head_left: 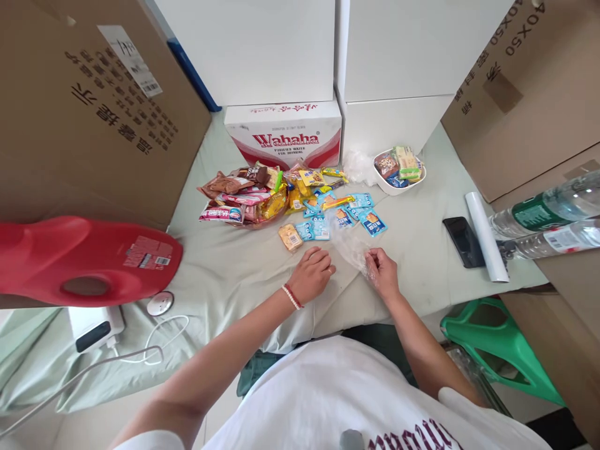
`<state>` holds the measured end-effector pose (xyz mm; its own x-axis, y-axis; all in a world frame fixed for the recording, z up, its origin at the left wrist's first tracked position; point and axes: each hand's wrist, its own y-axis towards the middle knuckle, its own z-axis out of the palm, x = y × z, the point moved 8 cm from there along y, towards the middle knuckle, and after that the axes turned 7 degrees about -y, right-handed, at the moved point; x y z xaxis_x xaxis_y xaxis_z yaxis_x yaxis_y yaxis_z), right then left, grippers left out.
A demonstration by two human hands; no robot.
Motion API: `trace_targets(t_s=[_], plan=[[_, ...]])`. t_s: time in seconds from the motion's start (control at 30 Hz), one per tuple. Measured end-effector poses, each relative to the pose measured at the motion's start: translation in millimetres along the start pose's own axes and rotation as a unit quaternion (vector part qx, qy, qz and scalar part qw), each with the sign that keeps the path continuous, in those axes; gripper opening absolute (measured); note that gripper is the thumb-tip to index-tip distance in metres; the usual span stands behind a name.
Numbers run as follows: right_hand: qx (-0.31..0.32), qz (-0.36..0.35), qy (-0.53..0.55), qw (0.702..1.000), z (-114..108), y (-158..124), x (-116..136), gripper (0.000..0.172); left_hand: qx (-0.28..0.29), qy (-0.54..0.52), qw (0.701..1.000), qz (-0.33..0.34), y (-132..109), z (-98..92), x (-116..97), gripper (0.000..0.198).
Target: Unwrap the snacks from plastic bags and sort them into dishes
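My right hand (382, 270) pinches the near end of a thin clear plastic bag (349, 244) between thumb and fingers. The bag stretches away over the cloth towards several blue snack packets (372, 222). My left hand (312, 273), with a beaded bracelet at the wrist, is closed with curled fingers just left of the bag; what it holds, if anything, is hidden. Just beyond it lies a cracker packet (290, 238), beside blue packets (314, 229). Yellow snack packets (295, 201) lie farther back, next to a heap of mixed wrapped snacks (241, 195).
A white bowl (391, 188) of snacks stands back right beside crumpled clear plastic (360, 167). Behind is a Wahaha carton (285, 137). A phone (462, 242), white roll (486, 237) and bottles (539, 212) lie right; a red jug (94, 250) is left.
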<state>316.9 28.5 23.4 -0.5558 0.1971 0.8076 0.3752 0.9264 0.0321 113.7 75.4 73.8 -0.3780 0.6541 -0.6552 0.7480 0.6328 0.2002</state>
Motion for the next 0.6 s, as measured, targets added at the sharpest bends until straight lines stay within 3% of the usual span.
trace_targets(t_s=[0.1, 0.23, 0.3, 0.37, 0.47, 0.53, 0.6], plan=[[-0.009, -0.016, -0.002, 1.0, -1, 0, 3, 0.036, -0.043, 0.0, 0.999, -0.023, -16, -5.5, -7, 0.015], [-0.022, -0.068, -0.035, 0.997, -1, -6, 24, 0.034, -0.184, -0.088, 0.974, -0.1, -8, -18.5, -28, 0.015], [-0.016, -0.09, -0.042, 0.995, 2, -11, 32, 0.035, -0.212, -0.152, 0.955, -0.139, 5, -12.8, -36, 0.018], [-0.013, -0.096, -0.041, 0.994, 4, -17, 36, 0.037, -0.206, -0.219, 0.932, -0.205, 17, 3.5, -32, 0.025], [-0.033, -0.07, -0.03, 0.997, 0, -24, 33, 0.035, -0.155, -0.375, 0.857, -0.318, 18, 43.1, -7, 0.041], [-0.037, -0.04, -0.008, 0.998, -1, -29, 28, 0.032, -0.128, -0.487, 0.789, -0.352, 10, 65.6, 8, 0.043], [-0.024, -0.008, 0.032, 0.999, 1, -37, 23, 0.032, -0.142, -0.547, 0.742, -0.36, -1, 73.3, 23, 0.038]])
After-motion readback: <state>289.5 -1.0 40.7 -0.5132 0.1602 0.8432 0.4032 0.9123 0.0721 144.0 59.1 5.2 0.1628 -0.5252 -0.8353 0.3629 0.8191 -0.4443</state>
